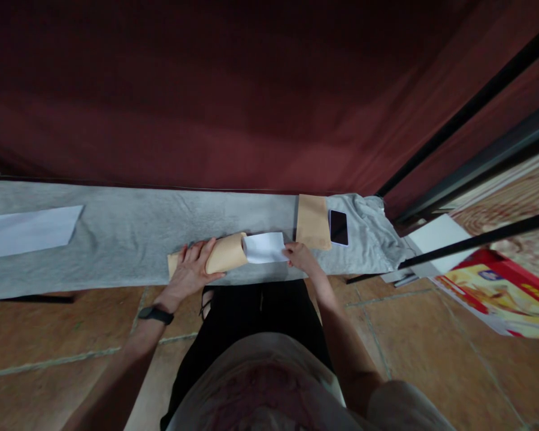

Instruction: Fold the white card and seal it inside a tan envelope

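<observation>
A brown paper envelope [227,254] lies on the grey cloth-covered table in front of me, its mouth bowed open towards the right. My left hand [193,263] is over its left part, fingers across the top and thumb along the near edge, holding it. A folded white sheet of paper [265,247] sits at the envelope's mouth; whether its left end is inside I cannot tell. The right end of that sheet is pinched in my right hand [297,256]. Just beyond that hand lies a second brown envelope [313,221], flat, with a smartphone [339,227] beside it.
More white paper [31,229] lies at the table's left end. A dark red curtain [251,120] hangs along the far edge of the grey cloth [139,221]. Black metal bars [467,242] cross on the right, near a red and yellow box [503,290] above the tiled floor.
</observation>
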Action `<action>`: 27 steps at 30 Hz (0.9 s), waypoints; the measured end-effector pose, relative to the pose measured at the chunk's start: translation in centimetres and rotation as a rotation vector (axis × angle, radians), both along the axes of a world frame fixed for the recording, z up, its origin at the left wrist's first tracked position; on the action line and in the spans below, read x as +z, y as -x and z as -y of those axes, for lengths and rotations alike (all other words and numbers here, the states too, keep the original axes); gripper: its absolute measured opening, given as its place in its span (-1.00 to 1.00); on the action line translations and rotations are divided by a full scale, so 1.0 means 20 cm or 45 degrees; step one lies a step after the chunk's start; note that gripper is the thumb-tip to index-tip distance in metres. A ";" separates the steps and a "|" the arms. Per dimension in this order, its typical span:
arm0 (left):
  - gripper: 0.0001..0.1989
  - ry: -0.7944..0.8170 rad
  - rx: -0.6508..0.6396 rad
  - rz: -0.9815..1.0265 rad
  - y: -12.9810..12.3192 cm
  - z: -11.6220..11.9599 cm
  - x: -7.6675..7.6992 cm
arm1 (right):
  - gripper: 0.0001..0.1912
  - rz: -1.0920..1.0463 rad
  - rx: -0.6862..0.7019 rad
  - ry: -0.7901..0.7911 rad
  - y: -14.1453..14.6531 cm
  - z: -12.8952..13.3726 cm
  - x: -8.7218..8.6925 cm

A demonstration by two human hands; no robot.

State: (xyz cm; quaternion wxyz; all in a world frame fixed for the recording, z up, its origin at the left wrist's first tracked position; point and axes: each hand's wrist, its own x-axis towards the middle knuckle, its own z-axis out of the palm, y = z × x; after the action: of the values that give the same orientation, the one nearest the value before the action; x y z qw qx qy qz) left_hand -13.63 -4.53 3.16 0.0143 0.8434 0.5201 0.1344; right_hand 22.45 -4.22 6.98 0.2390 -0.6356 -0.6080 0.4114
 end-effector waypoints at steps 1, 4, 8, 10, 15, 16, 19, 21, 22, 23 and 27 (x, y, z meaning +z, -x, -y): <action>0.03 0.004 -0.008 -0.003 0.00 0.00 0.01 | -0.65 0.007 -0.009 -0.010 0.01 0.00 0.00; 0.03 0.008 -0.049 0.003 -0.03 0.00 0.03 | -0.66 0.025 -0.043 -0.053 0.06 -0.01 -0.01; 0.06 0.017 -0.093 0.057 -0.09 -0.01 0.05 | -0.67 0.041 -0.082 -0.111 0.15 0.00 -0.05; 0.06 0.028 -0.110 0.076 -0.13 -0.01 0.05 | -0.67 0.033 -0.128 -0.172 0.21 0.01 -0.08; 0.08 0.052 -0.157 0.089 -0.20 -0.02 0.04 | -0.71 -0.145 -0.171 -0.206 0.32 0.02 -0.17; 0.09 0.054 -0.168 0.085 -0.21 -0.02 0.04 | -0.71 -0.177 -0.167 -0.173 0.34 0.02 -0.18; 0.11 0.065 -0.195 0.064 -0.23 -0.01 0.04 | -0.72 -0.200 -0.169 -0.100 0.37 0.00 -0.21; 0.11 0.075 -0.203 0.058 -0.23 -0.01 0.03 | -0.72 -0.196 -0.175 -0.085 0.37 -0.01 -0.22; 0.10 0.079 -0.205 0.058 -0.23 -0.01 0.03 | -0.73 -0.197 -0.176 -0.080 0.37 -0.01 -0.22; 0.10 0.085 -0.206 0.061 -0.23 -0.01 0.03 | -0.73 -0.200 -0.174 -0.078 0.37 -0.01 -0.23; 0.09 0.090 -0.210 0.066 -0.22 -0.01 0.03 | -0.82 -0.233 -0.191 -0.098 0.36 0.01 -0.24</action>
State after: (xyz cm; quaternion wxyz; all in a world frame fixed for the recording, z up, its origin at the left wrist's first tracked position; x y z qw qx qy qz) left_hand -9.20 -4.38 3.73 0.0685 0.8784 0.4529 0.1362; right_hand 15.21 -4.42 2.19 0.3479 -0.6294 -0.5498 0.4250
